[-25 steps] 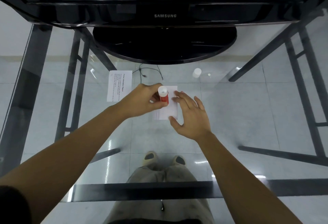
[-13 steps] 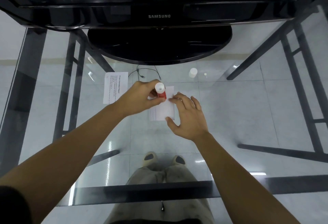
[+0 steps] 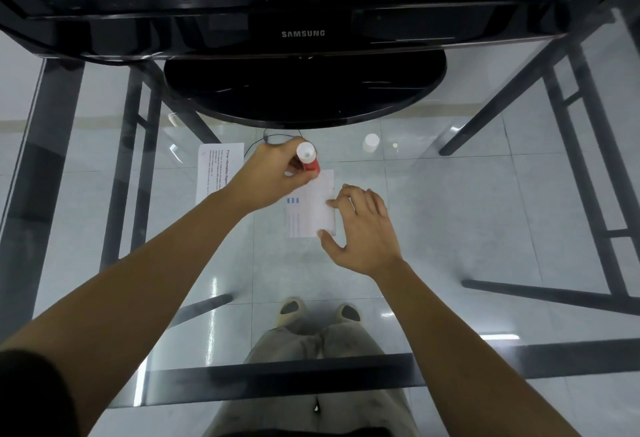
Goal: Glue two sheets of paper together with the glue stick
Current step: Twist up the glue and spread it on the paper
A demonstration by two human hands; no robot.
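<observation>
Lifted farther away, left hand [image 3: 273, 173] clutches glue stick [image 3: 308, 159] above paper [image 3: 310, 208].

Your left hand [image 3: 277, 177] grips the red glue stick [image 3: 308, 160] at frame centre, tip down on the top edge of the small sheet [image 3: 310, 209]. Your right hand [image 3: 360, 228] pins that sheet's right edge, fingers flat. Second printed sheet [image 3: 216, 173] lies just left on the glass surface [image 3: 485, 211]. White cap [image 3: 370, 143] sits upper right, apart.

A red glue stick [image 3: 309, 162] with a white end, white paper [image 3: 310, 208] bearing blue bars, a glossy black monitor [image 3: 304, 3].
</observation>
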